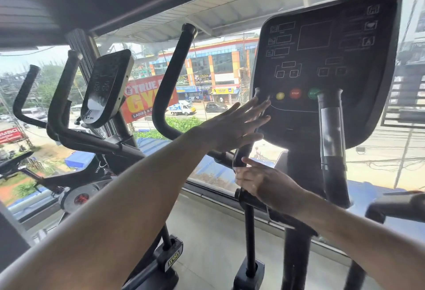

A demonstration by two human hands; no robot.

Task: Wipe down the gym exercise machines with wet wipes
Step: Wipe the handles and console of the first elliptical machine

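Hands are both up at the cross trainer by the window, no wipe that I can make out anywhere. The left hand (232,126) is stretched out flat, fingers straight and spread, with the fingertips (264,105) reaching the lower left edge of the console (326,64), just beside the yellow button (280,95). So that grip is loose and flat, holding nothing that shows. The red stop button (295,93) and the green button (314,93) sit in a row to the right of the yellow one. The right hand (264,184) is lower down, at the dark handlebar (241,154) that runs under the console; its fingers look fairly straight and lie against the bar, but it's blurry, so I can't tell if it's actually gripping it or just touching. A second upright handle (331,133) stands in front of the console's right half, covering part of the green button. To the left, a long curved arm (167,87) of the same machine rises up past the window (218,64). Further left stands another machine (105,87) with its own smaller console tilted back, well apart from both hands. Outside the glass there's a red gym banner (147,101), a street with parked cars, and an orange and white building.
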